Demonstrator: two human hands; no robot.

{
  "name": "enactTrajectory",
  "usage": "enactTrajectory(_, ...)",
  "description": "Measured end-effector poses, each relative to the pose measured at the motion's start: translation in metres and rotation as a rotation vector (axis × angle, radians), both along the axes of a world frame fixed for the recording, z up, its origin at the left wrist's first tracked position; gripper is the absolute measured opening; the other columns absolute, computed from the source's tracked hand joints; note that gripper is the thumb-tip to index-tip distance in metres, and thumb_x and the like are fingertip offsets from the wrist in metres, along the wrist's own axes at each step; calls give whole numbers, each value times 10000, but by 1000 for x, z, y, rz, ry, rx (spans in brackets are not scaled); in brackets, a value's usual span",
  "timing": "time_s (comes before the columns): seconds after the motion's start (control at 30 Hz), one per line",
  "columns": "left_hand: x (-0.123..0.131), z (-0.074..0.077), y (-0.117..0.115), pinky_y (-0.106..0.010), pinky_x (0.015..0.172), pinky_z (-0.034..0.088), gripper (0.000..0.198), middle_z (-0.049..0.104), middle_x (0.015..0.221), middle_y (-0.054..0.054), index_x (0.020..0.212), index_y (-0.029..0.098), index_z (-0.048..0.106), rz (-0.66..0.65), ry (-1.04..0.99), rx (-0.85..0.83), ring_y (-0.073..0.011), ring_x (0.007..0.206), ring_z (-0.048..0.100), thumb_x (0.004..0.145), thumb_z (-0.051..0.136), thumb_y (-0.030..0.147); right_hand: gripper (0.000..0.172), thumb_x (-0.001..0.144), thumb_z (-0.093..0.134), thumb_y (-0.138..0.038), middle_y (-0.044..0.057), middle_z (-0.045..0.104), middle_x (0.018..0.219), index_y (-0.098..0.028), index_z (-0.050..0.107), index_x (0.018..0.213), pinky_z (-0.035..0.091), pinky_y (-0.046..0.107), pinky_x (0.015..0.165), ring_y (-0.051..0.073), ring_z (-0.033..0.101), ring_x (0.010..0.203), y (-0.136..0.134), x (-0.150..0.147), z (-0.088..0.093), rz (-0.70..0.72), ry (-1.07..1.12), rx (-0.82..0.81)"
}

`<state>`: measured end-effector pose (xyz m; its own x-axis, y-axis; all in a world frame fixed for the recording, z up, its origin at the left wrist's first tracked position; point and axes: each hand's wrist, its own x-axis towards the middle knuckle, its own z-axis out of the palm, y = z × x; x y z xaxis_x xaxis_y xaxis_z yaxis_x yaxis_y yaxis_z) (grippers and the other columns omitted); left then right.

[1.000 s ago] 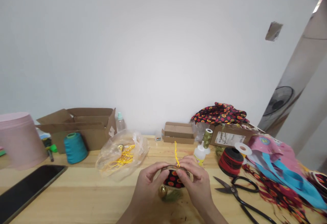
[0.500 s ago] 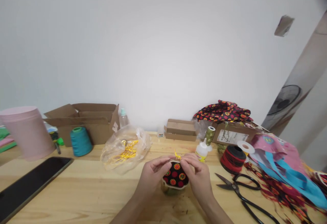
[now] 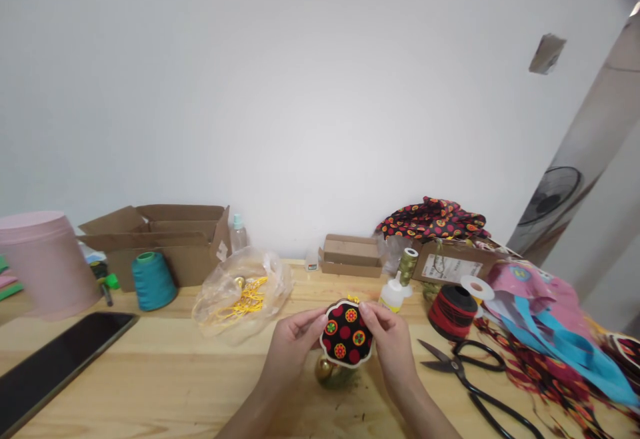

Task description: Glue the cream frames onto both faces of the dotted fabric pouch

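Forearms [image 3: 251, 407] bared, angled inward from bottom edge of view. Wrists [image 3: 409, 391] held roughly straight. Left hand [image 3: 291, 347] closed in pinch, left thumb [image 3: 315, 333] laid in front, fingers [image 3: 299, 319] bent behind it. Right hand [image 3: 393, 347] mirrored, also pinched; right thumb [image 3: 371, 323] set slightly higher, tip pointed up and inward. Hands held level, gap left between them; some fingertips hidden.

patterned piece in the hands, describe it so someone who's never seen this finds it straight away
Over the near side of the wooden table, find the left hand and right hand. Held between them is the small patterned piece, black with red and orange round motifs. Its pale scalloped rim sets it apart from the crumpled cloth of similar print at the back right.
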<state>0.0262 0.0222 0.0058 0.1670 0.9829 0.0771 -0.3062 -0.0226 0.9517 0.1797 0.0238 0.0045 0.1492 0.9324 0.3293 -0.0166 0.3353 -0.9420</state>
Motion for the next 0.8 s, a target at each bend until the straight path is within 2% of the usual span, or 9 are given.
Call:
enactTrajectory(0.2, -1, -6, 4, -348, 711, 535, 369, 719, 862, -96, 955, 117, 668, -68, -66, -113, -244, 778, 668, 643, 697, 310, 330, 668, 613, -477, 45, 677, 659, -165, 712, 709, 462, 294, 626, 190, 578, 651, 3, -1, 3, 40, 20, -53)
enactTrajectory(0.37, -7, -10, 11, -327, 720, 536, 387, 728, 810, -75, 971, 113, 650, 54, -133, -187, -219, 755, 674, 645, 702, 316, 425, 669, 578, -529, 19, 604, 502, -140, 667, 523, 423, 253, 527, 150, 513, 520, 3, -2, 5, 120, 12, -87)
enactTrajectory(0.8, -5, -11, 13, -294, 666, 547, 336, 731, 748, -56, 890, 120, 657, 125, -108, -211, -206, 699, 679, 609, 734, 288, 447, 588, 608, -571, -23, 474, 454, -144, 571, 460, 333, 229, 491, 107, 398, 488, 4, -4, 1, 108, 0, -158)
